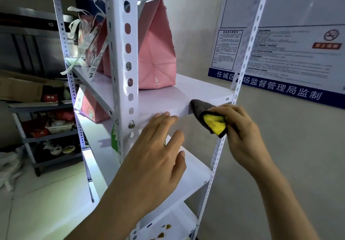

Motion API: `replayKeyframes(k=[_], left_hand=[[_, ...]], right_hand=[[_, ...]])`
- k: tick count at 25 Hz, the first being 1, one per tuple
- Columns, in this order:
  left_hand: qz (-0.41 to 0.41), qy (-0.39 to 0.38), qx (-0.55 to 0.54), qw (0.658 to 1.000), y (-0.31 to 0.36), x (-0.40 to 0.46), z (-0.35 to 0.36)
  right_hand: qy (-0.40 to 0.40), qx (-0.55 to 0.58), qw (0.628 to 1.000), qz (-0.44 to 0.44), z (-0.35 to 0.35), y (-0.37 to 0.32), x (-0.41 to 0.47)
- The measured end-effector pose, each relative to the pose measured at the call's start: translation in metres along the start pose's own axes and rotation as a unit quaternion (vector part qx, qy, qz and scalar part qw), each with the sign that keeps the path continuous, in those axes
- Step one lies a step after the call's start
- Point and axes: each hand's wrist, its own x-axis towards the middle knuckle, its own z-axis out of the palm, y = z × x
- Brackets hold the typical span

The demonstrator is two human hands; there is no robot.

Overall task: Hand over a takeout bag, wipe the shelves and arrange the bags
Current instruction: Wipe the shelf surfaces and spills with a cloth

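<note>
- I see a white slotted-post shelf rack [128, 57] filling the centre of my view; its near post stands between me and most of what sits on it.
- A wall notice board [291, 53] with blue lower band and Chinese lettering hangs on the wall to the right, behind the rack's right-hand post.
- At far left stands a grey storage rack [28, 139] with dishes and boxes, a cardboard box [20, 88] on top of it, well apart from my hands.
- The large pink takeout bag [158, 53] stands upright on the middle shelf [196, 90], partly hidden by the near post. More pink bags [93, 42] with white handles and receipt strips crowd behind it to the left; I cannot count them.
- A further pink bag [91, 109] sits on the shelf below, at the left side.
- The lower shelves carry something green [114, 141] behind the post and brown spots [164, 230] at the bottom; I cannot tell what either is.
- My left hand [155, 146] is flat, fingers spread, gripping nothing, its fingertips [164, 115] at the front lip of the middle shelf.
- My right hand [240, 127] is clenched around a grey and yellow cloth [207, 116], whose grey corner touches the middle shelf's front edge, right of the large bag.
</note>
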Motion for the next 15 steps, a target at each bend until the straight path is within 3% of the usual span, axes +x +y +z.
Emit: replayKeyframes(k=[5,15], left_hand=[[0.024,-0.027,-0.031,0.999,0.014,-0.039,0.008],[0.012,-0.103,-0.097,0.990,-0.006,-0.112,0.016]], right_hand=[[0.034,0.028,0.998,0.054,0.009,0.005,-0.051],[0.002,0.043,0.994,0.104,0.048,-0.032,-0.123]])
